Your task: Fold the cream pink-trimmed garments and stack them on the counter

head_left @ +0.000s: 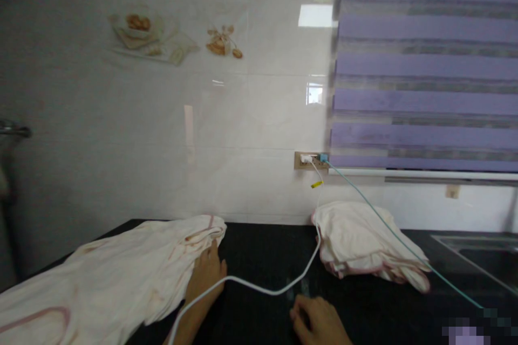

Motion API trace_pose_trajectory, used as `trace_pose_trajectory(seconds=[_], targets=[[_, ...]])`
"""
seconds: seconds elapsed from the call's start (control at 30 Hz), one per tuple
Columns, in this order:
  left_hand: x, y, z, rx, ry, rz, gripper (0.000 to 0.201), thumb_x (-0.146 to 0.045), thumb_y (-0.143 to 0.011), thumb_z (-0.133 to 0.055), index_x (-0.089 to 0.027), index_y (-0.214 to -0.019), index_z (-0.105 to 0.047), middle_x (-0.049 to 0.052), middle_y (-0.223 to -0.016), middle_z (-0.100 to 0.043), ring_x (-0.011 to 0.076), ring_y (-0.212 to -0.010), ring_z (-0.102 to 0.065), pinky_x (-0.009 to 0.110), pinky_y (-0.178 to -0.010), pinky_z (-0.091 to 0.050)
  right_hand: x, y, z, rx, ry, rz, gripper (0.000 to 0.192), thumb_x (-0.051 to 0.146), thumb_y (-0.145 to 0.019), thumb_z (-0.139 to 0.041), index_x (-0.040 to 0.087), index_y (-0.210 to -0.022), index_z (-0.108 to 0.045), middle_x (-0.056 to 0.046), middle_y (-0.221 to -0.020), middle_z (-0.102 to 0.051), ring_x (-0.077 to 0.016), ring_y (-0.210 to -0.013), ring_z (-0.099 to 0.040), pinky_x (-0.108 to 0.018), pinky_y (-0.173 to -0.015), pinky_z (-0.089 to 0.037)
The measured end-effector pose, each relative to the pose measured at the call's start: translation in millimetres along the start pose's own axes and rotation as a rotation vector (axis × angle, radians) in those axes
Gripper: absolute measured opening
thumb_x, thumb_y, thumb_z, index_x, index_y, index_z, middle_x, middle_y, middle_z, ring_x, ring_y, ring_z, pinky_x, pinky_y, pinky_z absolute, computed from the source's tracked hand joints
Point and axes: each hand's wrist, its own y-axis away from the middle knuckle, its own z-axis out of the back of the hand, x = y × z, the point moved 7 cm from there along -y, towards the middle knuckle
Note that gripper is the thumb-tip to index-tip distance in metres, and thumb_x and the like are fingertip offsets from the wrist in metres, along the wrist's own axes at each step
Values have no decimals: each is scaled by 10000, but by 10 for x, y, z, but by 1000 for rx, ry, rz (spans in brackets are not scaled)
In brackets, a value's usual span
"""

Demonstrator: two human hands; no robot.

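A long white cloth [121, 269] with pink edging lies over the left part of the black countertop [263, 250]. My left hand [206, 275] rests at its right end, fingers stretched out against the cloth's edge and thumb apart. A white power cord [275, 292] passes in front of my left wrist and loops across the counter. Near the front, my right hand [319, 321] is loosely curled over the black surface, with nothing visible in it. Farther right, a second white cloth [364, 237] with pink trim lies bunched, untouched by either hand.
A wall socket [299, 161] holds the white cord's plug and a teal plug [323, 157]. The teal cord [380, 215] crosses above the right cloth towards the lower right. A sink [457, 250] is set into the counter at right, below a purple striped blind [424, 75].
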Motion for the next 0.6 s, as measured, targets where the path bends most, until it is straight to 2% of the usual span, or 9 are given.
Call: trace_pose_trajectory(seconds=[0.17, 0.37, 0.47, 0.6], targets=[[116, -10, -47, 68, 23, 133, 378, -207, -1015, -259, -166, -1067, -631, 121, -1030, -761, 274, -959, -725, 324, -755, -514, -13, -6, -11, -2, 12, 4, 205, 262, -941, -533, 221, -904, -730, -34, -858, -755, -177, -805, -672, -248, -648, -310], [176, 53, 32, 86, 16, 230, 290, -215, -1002, -299, -215, -942, -583, 48, -847, -746, 248, -830, -731, 308, -649, -446, -9, 1, -17, -4, 22, 17, 209, 257, -944, -522, 221, -910, -725, -34, -861, -755, -178, -806, -676, -250, -647, -310], [82, 74, 67, 109, 27, 205, 303, -215, -1010, -291, -212, -948, -587, 64, -868, -744, 252, -835, -721, 322, -679, -454, -11, 4, -18, -8, 23, 23, 220, 269, -953, -510, 221, -909, -720, -39, -861, -752, -180, -810, -677, -251, -647, -311], [-283, 82, 96, 123, 17, 56, 293, -161, -997, -333, -153, -992, -626, 134, -1026, -719, 266, -985, -691, 344, -834, -493, -28, 0, -27, -3, 52, 7, 224, 288, -961, -505, 223, -911, -714, -49, -868, -751, -193, -823, -678, -255, -649, -310]])
